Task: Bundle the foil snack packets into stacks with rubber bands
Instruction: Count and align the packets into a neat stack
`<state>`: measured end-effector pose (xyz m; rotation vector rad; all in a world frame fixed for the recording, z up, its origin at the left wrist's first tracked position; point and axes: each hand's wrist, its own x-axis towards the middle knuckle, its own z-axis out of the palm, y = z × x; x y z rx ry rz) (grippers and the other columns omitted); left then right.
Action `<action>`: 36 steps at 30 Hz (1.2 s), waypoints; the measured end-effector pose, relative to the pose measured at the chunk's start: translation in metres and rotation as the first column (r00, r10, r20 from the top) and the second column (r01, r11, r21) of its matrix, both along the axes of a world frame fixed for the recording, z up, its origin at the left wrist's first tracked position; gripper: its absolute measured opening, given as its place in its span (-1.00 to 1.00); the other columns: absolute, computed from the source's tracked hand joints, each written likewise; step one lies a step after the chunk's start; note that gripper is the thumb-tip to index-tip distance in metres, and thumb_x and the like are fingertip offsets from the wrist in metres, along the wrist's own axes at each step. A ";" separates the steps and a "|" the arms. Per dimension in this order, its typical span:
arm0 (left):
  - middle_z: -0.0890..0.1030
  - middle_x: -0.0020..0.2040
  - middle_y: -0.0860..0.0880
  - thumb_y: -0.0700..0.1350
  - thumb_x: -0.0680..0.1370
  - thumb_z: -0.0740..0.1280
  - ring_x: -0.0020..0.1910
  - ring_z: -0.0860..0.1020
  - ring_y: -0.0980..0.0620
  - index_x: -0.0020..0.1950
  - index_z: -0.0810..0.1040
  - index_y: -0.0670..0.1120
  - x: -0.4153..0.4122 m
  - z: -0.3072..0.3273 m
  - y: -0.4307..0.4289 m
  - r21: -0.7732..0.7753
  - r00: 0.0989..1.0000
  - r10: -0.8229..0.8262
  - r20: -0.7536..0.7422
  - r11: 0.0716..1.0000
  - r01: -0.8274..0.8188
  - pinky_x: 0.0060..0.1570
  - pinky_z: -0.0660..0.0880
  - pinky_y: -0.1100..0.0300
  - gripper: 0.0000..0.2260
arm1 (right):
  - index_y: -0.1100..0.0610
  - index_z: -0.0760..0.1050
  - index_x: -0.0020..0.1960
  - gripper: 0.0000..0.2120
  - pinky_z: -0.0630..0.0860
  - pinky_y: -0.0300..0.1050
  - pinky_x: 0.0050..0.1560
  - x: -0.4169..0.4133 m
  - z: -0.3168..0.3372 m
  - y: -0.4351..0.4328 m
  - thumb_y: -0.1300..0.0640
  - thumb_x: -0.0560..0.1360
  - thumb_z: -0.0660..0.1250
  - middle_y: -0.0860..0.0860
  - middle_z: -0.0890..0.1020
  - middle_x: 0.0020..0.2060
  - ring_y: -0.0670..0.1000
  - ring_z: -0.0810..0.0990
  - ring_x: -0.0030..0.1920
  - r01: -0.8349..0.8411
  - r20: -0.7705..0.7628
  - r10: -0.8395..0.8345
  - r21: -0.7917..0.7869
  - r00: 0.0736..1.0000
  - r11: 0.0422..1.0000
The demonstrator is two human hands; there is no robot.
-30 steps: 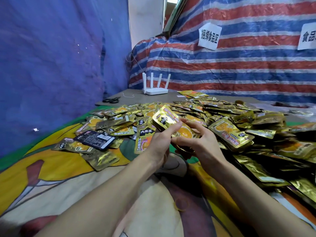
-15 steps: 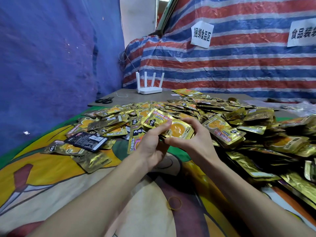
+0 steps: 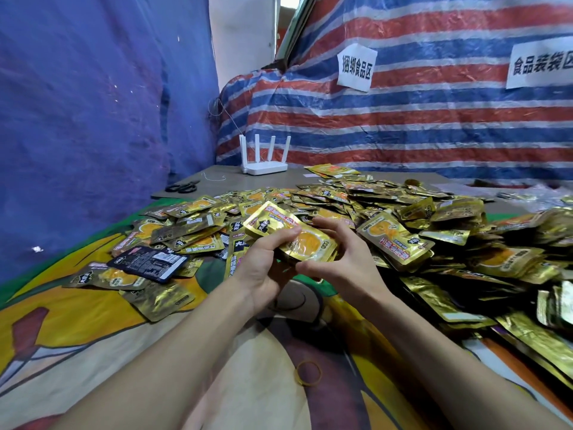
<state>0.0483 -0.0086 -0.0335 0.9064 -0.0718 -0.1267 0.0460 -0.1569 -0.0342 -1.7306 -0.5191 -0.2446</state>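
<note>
While gripping one thin stack of foil packets (image 3: pixel 299 242) between left hand (image 3: pixel 263 270) and right hand (image 3: pixel 342 259), fingers curled round it just above the counter (image 3: pixel 77 336), yet to slip on the single rubber band (image 3: pixel 308 372) lying loose nearby, with no finished bundle visible and a heap (image 3: pixel 418 218) past counting waiting beyond.

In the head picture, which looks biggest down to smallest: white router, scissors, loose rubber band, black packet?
1. black packet
2. white router
3. scissors and rubber band look about alike; the band lies nearer the camera, so unranked.
</note>
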 end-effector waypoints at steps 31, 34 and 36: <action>0.72 -0.20 -0.22 -0.14 0.13 0.58 -0.29 0.70 -0.11 -0.25 0.74 -0.22 -0.003 -0.007 -0.010 0.233 0.985 0.104 0.139 0.963 -0.135 -0.32 0.63 0.11 -0.75 | 0.32 0.63 0.12 -0.77 0.64 -0.06 -0.26 0.012 0.007 -0.021 0.16 0.58 0.37 0.14 0.70 -0.08 0.05 0.69 -0.10 -0.204 -0.521 0.325 0.277 0.789 0.939; 0.72 -0.03 -0.24 -0.07 0.15 0.67 -0.09 0.72 -0.19 -0.13 0.76 -0.17 -0.002 -0.006 -0.006 0.240 0.984 0.099 0.145 0.962 -0.132 -0.14 0.67 -0.03 -0.64 | 0.27 0.59 0.24 -0.71 0.64 -0.07 -0.21 0.008 0.013 -0.026 0.16 0.56 0.39 0.14 0.70 -0.01 0.08 0.69 -0.06 -0.278 -0.525 0.345 0.204 0.778 0.939; 0.69 0.10 -0.25 0.20 0.13 0.68 0.05 0.68 -0.26 0.03 0.74 -0.12 -0.004 -0.007 -0.004 0.257 0.995 0.005 0.100 0.966 -0.031 0.04 0.62 -0.21 -0.40 | 0.26 0.56 0.24 -0.71 0.65 -0.08 -0.19 0.005 0.017 -0.030 0.25 0.54 0.40 0.13 0.69 -0.03 0.06 0.69 -0.10 -0.339 -0.547 0.389 0.196 0.742 0.920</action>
